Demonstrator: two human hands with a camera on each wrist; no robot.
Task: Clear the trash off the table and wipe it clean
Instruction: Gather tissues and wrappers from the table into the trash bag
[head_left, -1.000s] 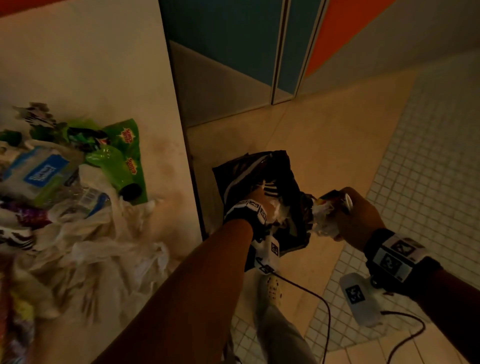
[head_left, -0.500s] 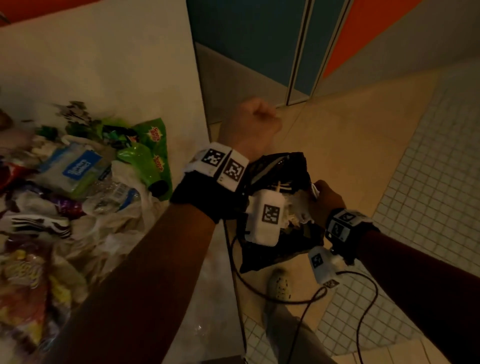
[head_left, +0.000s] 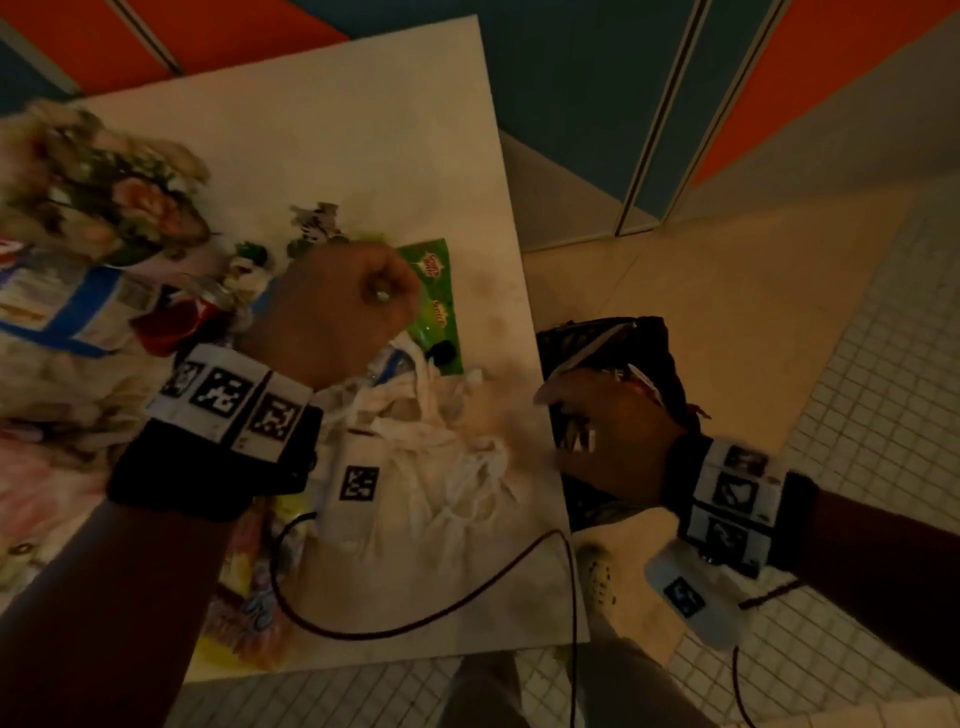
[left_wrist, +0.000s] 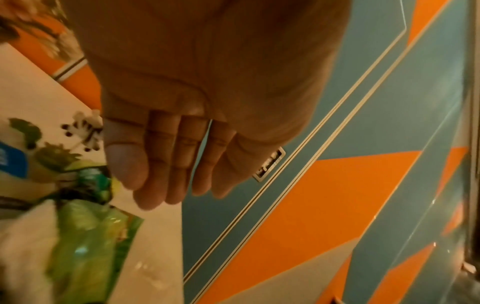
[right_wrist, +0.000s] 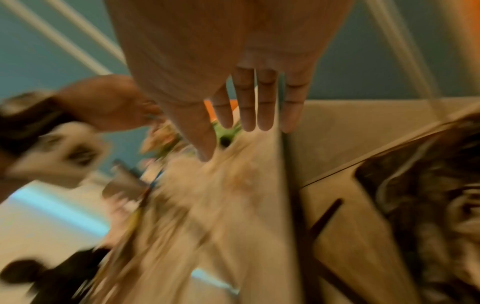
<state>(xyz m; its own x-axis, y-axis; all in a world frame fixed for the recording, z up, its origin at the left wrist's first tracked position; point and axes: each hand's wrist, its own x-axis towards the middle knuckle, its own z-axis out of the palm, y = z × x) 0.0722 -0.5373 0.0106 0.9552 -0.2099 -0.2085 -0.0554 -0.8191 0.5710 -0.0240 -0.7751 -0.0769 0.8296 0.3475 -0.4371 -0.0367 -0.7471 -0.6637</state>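
You see: orange-and-teal wall panels (head_left: 597, 78) behind | beige floor (head_left: 727, 291) | white small-tile floor (head_left: 883, 389) at right

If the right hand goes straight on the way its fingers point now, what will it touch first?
Most likely the crumpled white plastic bags on the table; the right hand is open and points left at them, though blur hides the exact gap.

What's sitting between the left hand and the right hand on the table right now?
In the head view, crumpled white plastic bags lie between the left hand and the right hand, on the table.
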